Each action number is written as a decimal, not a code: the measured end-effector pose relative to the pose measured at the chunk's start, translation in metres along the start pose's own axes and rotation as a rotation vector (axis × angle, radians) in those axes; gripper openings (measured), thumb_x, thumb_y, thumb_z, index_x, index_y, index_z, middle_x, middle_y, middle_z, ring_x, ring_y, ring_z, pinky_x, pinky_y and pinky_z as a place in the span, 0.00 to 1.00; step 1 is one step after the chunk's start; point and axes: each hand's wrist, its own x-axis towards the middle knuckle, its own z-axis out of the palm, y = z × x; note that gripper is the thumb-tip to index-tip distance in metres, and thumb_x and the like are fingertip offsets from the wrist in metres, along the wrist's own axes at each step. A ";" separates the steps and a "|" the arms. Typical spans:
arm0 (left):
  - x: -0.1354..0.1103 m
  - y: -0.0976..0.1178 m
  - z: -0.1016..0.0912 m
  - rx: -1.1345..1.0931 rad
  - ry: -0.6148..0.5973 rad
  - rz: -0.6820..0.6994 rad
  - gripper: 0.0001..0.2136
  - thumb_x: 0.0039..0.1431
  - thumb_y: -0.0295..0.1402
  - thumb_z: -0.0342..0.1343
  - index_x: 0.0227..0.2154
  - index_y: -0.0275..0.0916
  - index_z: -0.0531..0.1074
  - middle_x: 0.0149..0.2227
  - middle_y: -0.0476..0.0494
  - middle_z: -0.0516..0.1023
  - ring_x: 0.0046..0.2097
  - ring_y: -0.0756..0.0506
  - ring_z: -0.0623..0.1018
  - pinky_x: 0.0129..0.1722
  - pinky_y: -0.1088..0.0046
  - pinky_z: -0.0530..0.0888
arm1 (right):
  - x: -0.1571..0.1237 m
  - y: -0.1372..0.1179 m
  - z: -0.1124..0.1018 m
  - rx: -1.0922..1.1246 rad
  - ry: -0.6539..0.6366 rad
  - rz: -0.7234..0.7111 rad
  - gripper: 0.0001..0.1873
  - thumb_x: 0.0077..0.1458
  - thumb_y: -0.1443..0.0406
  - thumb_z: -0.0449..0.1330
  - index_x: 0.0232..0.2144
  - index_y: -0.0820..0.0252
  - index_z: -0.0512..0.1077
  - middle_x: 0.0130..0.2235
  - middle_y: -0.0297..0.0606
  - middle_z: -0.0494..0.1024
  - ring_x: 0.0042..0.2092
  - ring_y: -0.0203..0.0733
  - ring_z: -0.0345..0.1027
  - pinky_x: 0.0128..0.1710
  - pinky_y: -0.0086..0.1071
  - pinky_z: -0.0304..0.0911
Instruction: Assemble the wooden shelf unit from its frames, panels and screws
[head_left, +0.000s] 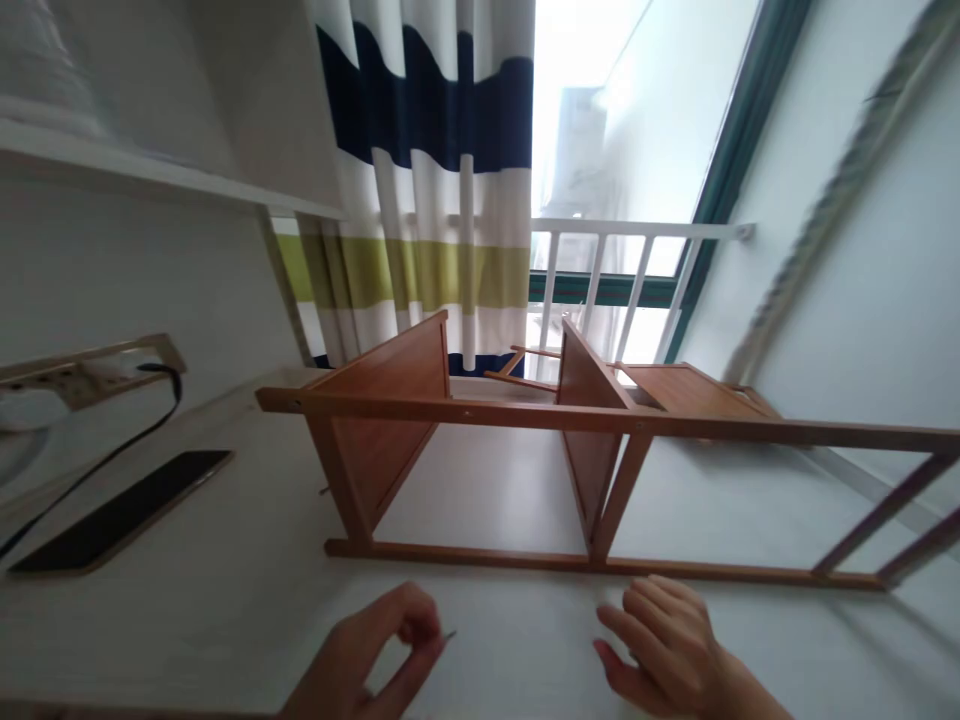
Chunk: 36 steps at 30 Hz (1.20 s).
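Between the thumb and forefinger of my left hand [394,645] is a small, thin, screw-like metal piece [449,635]; only its tip shows. My right hand [664,645] hovers over the white tabletop with its fingers curled in. Its thumb and forefinger tips are a little apart, and the palm is hidden. Just beyond both hands, a brown wooden frame [480,562] lies on its side. Two wooden panels, a left one [397,400] and a right one [592,430], stand between its long rails. Small holes show in the upper rail [465,411]. Neither hand touches the frame.
A black phone-like slab [127,515] lies at the left, near a power strip [90,375] with a black cable [112,465]. More wooden parts [690,390] are behind the frame. A striped curtain [427,200] and a white railing [637,229] stand at the window.
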 end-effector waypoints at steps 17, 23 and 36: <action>0.058 0.095 0.107 -0.731 -0.269 -0.552 0.08 0.52 0.34 0.50 0.33 0.35 0.63 0.36 0.41 0.75 0.35 0.48 0.74 0.28 0.75 0.69 | -0.007 -0.031 -0.008 0.375 0.087 0.792 0.10 0.51 0.59 0.58 0.29 0.60 0.71 0.24 0.32 0.70 0.22 0.31 0.54 0.22 0.25 0.50; 0.059 0.097 0.106 -0.475 -0.184 -0.323 0.08 0.52 0.35 0.51 0.31 0.35 0.65 0.28 0.43 0.75 0.32 0.46 0.75 0.31 0.70 0.69 | -0.012 -0.036 -0.010 0.495 0.209 0.932 0.14 0.50 0.55 0.57 0.28 0.59 0.75 0.18 0.30 0.68 0.19 0.31 0.50 0.18 0.25 0.47; 0.093 0.075 0.123 -0.113 -0.140 -0.004 0.16 0.50 0.30 0.54 0.44 0.39 0.69 0.39 0.42 0.77 0.41 0.43 0.74 0.41 0.70 0.68 | -0.018 0.008 0.027 0.380 0.355 1.324 0.14 0.58 0.58 0.53 0.31 0.66 0.67 0.30 0.34 0.70 0.32 0.34 0.65 0.36 0.33 0.63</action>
